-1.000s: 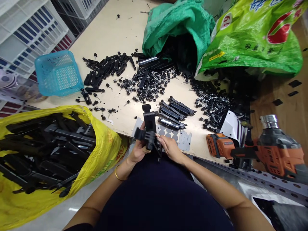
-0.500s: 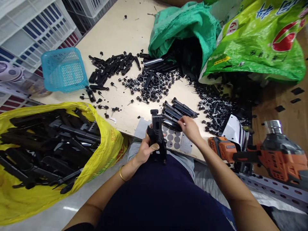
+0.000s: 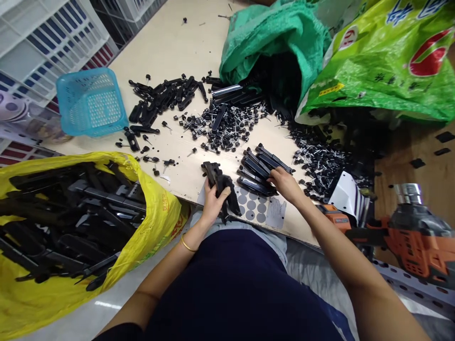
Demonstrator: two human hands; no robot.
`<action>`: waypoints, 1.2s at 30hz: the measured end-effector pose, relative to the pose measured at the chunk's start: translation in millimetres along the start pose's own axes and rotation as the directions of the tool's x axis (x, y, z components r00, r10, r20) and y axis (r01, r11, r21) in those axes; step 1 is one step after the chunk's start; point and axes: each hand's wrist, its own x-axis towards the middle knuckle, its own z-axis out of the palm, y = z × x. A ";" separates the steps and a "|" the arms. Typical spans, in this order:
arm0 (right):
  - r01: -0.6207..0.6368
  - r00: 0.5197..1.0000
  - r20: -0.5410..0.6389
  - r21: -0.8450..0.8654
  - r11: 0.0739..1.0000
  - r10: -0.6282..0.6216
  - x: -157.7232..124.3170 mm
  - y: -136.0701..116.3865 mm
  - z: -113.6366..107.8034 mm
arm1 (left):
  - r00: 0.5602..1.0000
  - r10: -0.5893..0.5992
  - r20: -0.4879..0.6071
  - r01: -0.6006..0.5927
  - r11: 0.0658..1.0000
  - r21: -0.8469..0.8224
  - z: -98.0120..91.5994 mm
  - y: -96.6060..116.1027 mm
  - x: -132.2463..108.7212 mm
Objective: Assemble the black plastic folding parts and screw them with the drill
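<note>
My left hand is closed around a black plastic bracket, tilted at the table's front edge, its thumb across the near side. My right hand has its fingers pinched at the near right end of a glossy black plastic bar. That bar lies in a row of several similar black bars, side by side on the table. Partly under the bars is a grey sheet of round stickers. Behind the row spreads a pile of black-headed screws.
Black parts fill a yellow bag at the left. A blue basket stands behind it. Small black levers lie scattered at the back. Green sacks slump at the back right. An orange power tool lies at the right.
My left hand has moved forward, away from my body, and tilted the bracket to the left. My right hand stays at the bars' ends, slightly further right.
</note>
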 end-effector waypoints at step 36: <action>-0.093 0.911 0.014 0.981 0.172 0.412 -107.2 -75.9 2.8 | 0.907 0.124 0.403 -0.118 0.992 -0.039 92.6 27.8 -16.3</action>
